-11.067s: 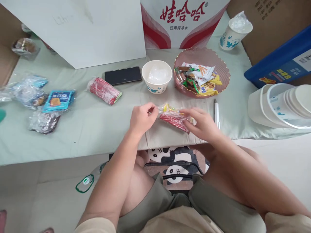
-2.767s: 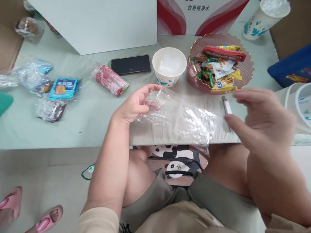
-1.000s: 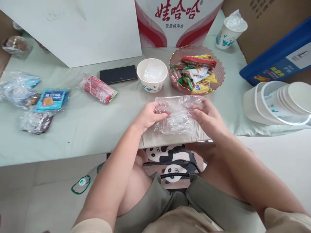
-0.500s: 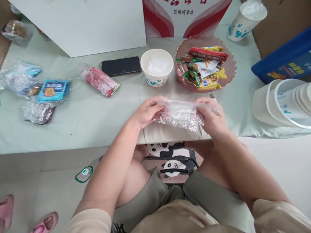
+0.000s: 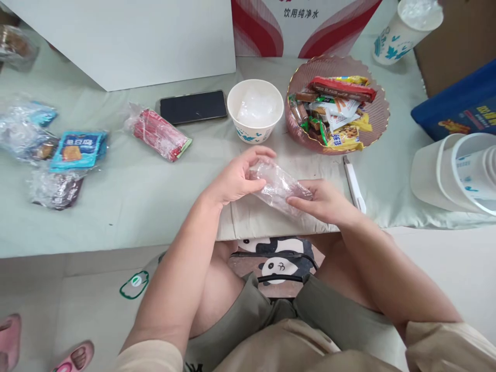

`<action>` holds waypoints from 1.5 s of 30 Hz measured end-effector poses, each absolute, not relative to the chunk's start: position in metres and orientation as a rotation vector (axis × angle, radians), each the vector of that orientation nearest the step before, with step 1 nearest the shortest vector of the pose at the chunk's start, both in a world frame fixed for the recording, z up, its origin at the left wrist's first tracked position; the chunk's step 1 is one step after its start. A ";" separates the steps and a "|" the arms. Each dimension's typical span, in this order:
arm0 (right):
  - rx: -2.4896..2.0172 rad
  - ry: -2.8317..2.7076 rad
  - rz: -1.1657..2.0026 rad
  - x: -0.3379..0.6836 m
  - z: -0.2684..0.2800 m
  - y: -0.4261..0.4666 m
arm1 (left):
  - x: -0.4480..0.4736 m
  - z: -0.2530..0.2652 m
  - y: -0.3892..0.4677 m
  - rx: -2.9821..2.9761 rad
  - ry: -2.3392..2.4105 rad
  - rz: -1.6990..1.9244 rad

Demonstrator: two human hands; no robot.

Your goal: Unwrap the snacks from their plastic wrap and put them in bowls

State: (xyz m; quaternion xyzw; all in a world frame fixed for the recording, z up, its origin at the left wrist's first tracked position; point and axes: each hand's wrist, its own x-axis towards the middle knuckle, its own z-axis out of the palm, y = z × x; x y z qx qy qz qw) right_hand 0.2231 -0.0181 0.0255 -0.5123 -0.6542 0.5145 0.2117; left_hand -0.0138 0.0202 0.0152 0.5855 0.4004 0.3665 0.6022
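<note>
A crumpled clear plastic bag (image 5: 279, 187) is slanted between my hands, just above the near edge of the table. My left hand (image 5: 242, 178) curls round its upper left end, thumb in front and fingers behind. At the lower right end, my right hand (image 5: 323, 200) grips the plastic between thumb and fingers. Directly beyond the bag stands a paper cup (image 5: 251, 133) with clear plastic inside. To the right of my right hand lies a white utility knife (image 5: 354, 186).
A pink bowl (image 5: 382, 121) of wrapped snacks stands behind the knife. Left are a phone (image 5: 194, 107), a red packet (image 5: 159, 133) and several bagged snacks (image 5: 77, 150). White buckets (image 5: 430, 173) holding paper cups stand right, and large boxes (image 5: 155, 41) at the back. Someone's pink slippers (image 5: 77, 356) show on the floor.
The bag has gone from stretched level to slanted and bunched. My right hand has moved down and left, uncovering the utility knife. The view has shifted slightly.
</note>
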 end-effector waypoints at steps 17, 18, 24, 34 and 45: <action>-1.393 -1.855 0.842 0.198 0.059 -0.027 | -0.007 0.023 -0.012 1.362 0.936 0.867; -1.391 -1.870 0.862 0.197 0.062 -0.022 | -0.008 0.024 -0.010 1.328 0.894 0.891; -1.402 -1.775 0.908 0.190 0.091 0.060 | -0.014 0.025 0.007 1.059 1.027 1.182; -1.351 -2.403 0.355 0.148 0.081 0.189 | -0.019 0.021 0.022 1.079 1.032 1.225; -1.596 -2.936 0.275 0.118 0.054 0.207 | -0.026 0.023 0.018 1.228 0.856 1.014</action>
